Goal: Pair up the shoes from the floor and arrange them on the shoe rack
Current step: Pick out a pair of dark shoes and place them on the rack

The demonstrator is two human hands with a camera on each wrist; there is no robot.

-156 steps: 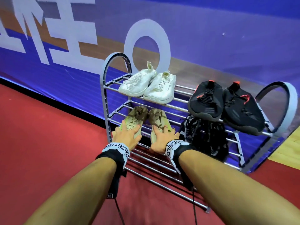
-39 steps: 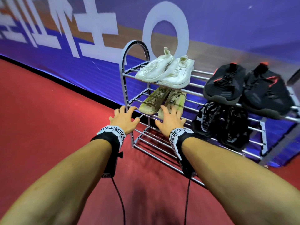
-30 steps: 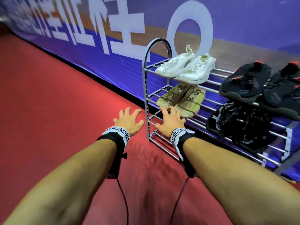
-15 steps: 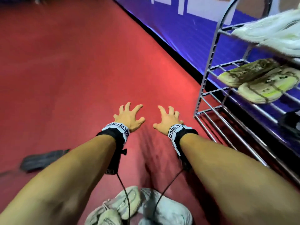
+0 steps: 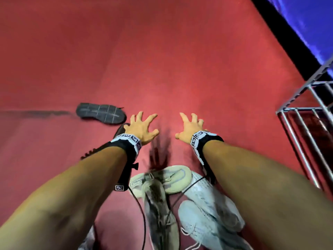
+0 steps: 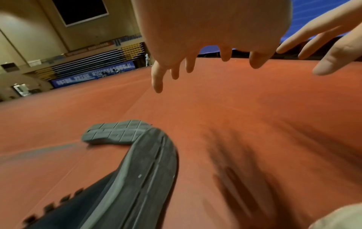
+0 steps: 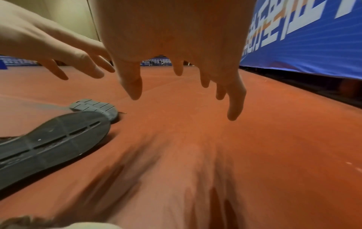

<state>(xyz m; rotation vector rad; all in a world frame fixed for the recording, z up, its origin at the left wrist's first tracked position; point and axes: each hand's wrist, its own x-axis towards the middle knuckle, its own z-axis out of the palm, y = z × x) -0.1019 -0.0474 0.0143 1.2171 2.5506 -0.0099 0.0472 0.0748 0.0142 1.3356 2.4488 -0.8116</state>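
Both my hands hover over the red floor with fingers spread, holding nothing: the left hand (image 5: 142, 126) and the right hand (image 5: 189, 126) side by side. A dark grey shoe (image 5: 100, 113) lies sole-up just left of and beyond the left hand. A second dark shoe (image 5: 119, 130) lies on its side, partly hidden under my left wrist; the left wrist view shows its sole (image 6: 141, 167) close below the hand (image 6: 195, 51). Several pale shoes (image 5: 207, 204) are heaped on the floor beneath my forearms. Only the shoe rack's lower left corner (image 5: 306, 112) shows at the right edge.
A blue banner wall (image 7: 303, 38) with a black base runs along the right side. Wide red floor (image 5: 162, 60) stretches ahead. Cables (image 5: 142, 213) hang from my wrist bands over the pale shoes.
My hands left the olive shoes on the rack's middle shelf and swung left and down over the floor. The view turned away from the rack; the dark and pale floor shoes came into sight.
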